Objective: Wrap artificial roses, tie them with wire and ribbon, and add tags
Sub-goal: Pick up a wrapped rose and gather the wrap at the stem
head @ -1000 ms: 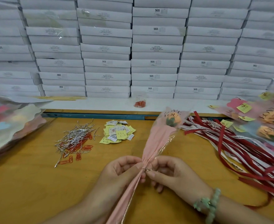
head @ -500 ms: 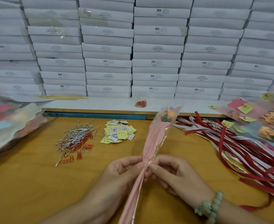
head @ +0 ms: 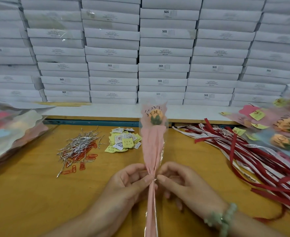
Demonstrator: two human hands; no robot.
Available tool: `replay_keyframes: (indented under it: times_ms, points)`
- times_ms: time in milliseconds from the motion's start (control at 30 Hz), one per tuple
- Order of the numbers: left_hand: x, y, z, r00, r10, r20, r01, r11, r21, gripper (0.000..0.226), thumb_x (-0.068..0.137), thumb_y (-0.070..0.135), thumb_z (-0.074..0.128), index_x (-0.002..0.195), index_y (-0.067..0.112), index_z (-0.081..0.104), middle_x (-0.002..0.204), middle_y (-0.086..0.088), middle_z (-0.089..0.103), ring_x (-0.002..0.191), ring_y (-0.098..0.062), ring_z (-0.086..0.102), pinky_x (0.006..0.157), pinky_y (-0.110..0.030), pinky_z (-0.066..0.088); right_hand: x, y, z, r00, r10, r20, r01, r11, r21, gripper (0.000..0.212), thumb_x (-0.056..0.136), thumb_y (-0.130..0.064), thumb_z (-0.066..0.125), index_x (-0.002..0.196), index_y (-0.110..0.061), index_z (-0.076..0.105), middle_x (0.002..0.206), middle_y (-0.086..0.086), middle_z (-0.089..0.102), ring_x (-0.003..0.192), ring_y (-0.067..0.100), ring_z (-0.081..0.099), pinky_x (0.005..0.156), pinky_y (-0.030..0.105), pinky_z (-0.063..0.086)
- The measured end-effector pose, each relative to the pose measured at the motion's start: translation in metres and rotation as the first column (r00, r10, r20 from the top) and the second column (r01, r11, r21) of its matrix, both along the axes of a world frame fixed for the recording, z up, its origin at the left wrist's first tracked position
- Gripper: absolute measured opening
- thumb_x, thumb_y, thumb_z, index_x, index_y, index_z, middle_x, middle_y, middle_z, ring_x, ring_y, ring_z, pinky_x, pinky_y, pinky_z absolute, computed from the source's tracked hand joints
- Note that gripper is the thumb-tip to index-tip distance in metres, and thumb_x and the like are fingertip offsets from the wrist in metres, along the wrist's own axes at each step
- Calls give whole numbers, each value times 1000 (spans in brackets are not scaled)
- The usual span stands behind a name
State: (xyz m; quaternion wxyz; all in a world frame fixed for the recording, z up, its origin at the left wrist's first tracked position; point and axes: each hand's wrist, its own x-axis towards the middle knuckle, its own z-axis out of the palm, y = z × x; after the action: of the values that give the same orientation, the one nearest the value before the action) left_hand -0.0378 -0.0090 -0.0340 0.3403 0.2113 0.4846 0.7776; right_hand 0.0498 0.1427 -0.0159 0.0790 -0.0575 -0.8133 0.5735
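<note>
Wrapped rose (head: 153, 142) is held at its gathered neck above the table (head: 38, 202). Left hand (head: 128, 182) is curled round the neck; right hand (head: 183, 187) is pinched on the wire tie (head: 154, 179) there. Long axis runs near-to-far, bloom at the far end. Ribbons (head: 243, 151) are laid far right, nearer the right hand; tags (head: 123, 141) far left.
</note>
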Motion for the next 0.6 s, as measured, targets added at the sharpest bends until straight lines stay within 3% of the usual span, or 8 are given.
replay_keyframes:
  times_ms: [67,133,200,300,433,533,600]
  points:
    - [1,1,1,1000,0,-2,0,1000,2,37,70,-2,68,107,-6,67,91,-23,71,68,-23,69,60,-25,58,2,3,-1,983,-21,-180,72,958,278,6,88,-15,67,83,-15,64,77,-1,61,69,8,57,53,14,41]
    - [2,1,1,1000,2,-6,-2,1000,2,37,70,-2,68,107,-6,66,91,-23,70,69,-23,69,60,-25,58,4,4,-2,956,24,-292,138,844,518,9,85,-19,71,79,-24,66,80,-11,56,78,6,56,62,9,39]
    - [2,1,1,1000,4,-13,-4,1000,0,40,70,-2,67,110,-7,63,94,-24,70,73,-23,70,63,-26,59,6,5,0,951,35,-306,167,775,609,6,85,-26,71,81,-29,68,86,-17,52,81,5,55,63,8,38]
    - [1,1,1,999,12,-30,-12,1000,-8,42,70,-1,68,111,-5,64,100,-25,70,80,-24,71,66,-27,60,7,5,0,948,31,-315,188,747,638,3,85,-26,70,82,-28,71,84,-17,52,78,4,55,62,7,38]
    - [0,0,-1,999,15,-49,-16,1000,-12,45,67,0,71,111,-5,64,99,-25,69,81,-26,70,67,-27,60,7,-2,2,952,-2,-306,167,842,514,10,81,-16,73,74,-22,72,71,-9,63,69,5,59,59,7,38]
    - [-1,0,-3,997,27,-75,-28,999,-15,43,69,3,81,109,-4,66,99,-26,68,85,-31,67,74,-33,59,5,-6,4,989,-62,-135,83,984,159,15,83,-10,71,69,-15,72,59,-2,65,53,6,56,49,15,41]
    - [-2,0,-3,994,13,-110,-15,1000,-20,39,66,8,82,103,2,71,98,-23,68,88,-33,65,80,-36,58,4,-7,5,999,-34,8,34,993,-110,16,86,-6,68,71,-10,72,58,2,66,53,11,58,43,19,43]
